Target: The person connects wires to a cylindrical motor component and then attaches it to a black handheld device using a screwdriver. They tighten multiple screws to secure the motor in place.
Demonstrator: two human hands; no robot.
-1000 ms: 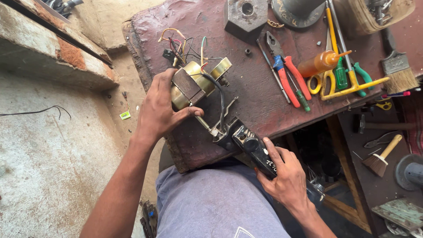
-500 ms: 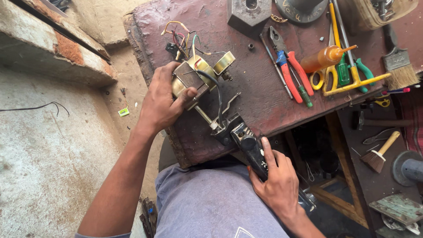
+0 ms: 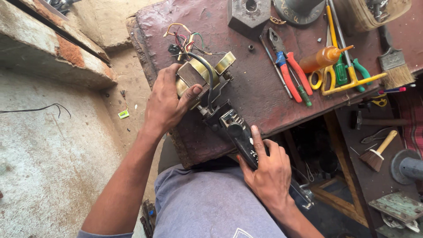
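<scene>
On bench edge: left hand [image 3: 165, 103] grips brass motor [image 3: 196, 75] (wires atop) | right hand [image 3: 266, 174] holds black tool [image 3: 235, 130]

Two hands are at work: the left hand [image 3: 165, 103] grips one small motor [image 3: 198, 77], the right hand [image 3: 269, 172] one black power tool [image 3: 235, 132]. Beyond the right hand's grip lie one pair of pliers [image 3: 286, 68], one orange bottle [image 3: 324, 58], two brushes [image 3: 393, 66] [image 3: 376, 154], perhaps three screwdrivers [image 3: 302, 90], and one grey block [image 3: 249, 13] beyond the motor.
</scene>
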